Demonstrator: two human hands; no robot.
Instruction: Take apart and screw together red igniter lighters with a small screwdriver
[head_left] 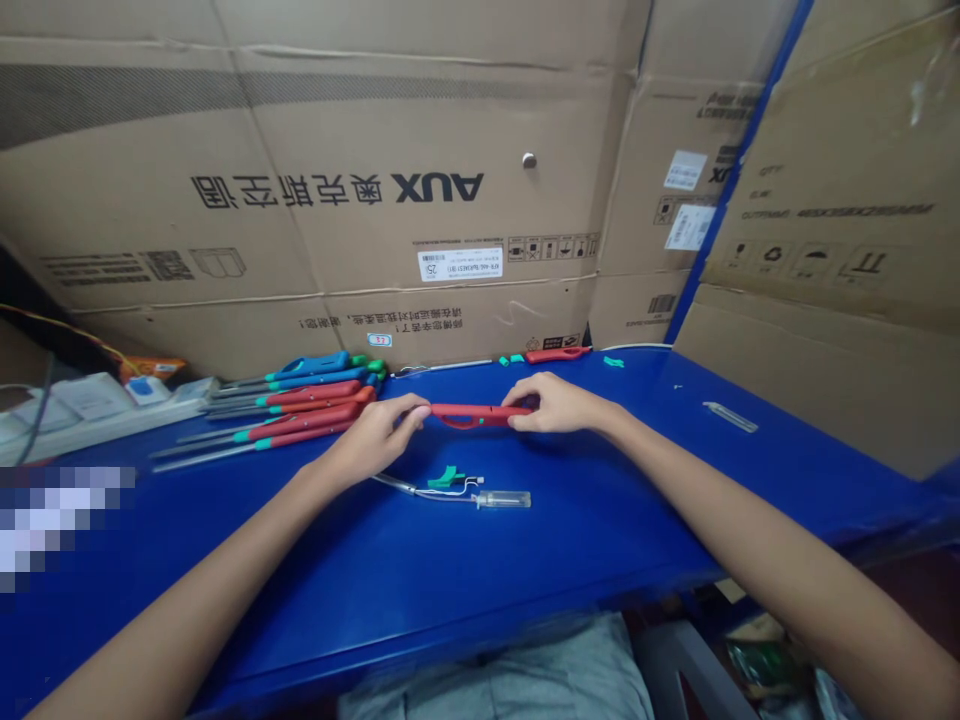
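A red lighter casing (480, 414) is clamped between the left hand (381, 434) and right hand (559, 404) above the desk (570, 540); a clear lighter tank (504, 499) is laid just before the hands, its contents unclear.

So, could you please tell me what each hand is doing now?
Left hand: closed, holding a red lighter handle.
Right hand: closed on its other end.

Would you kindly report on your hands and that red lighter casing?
Left hand and right hand on red lighter casing, one each end. Metal tube with clear tank below them. Row of lighters off left, not in the way.
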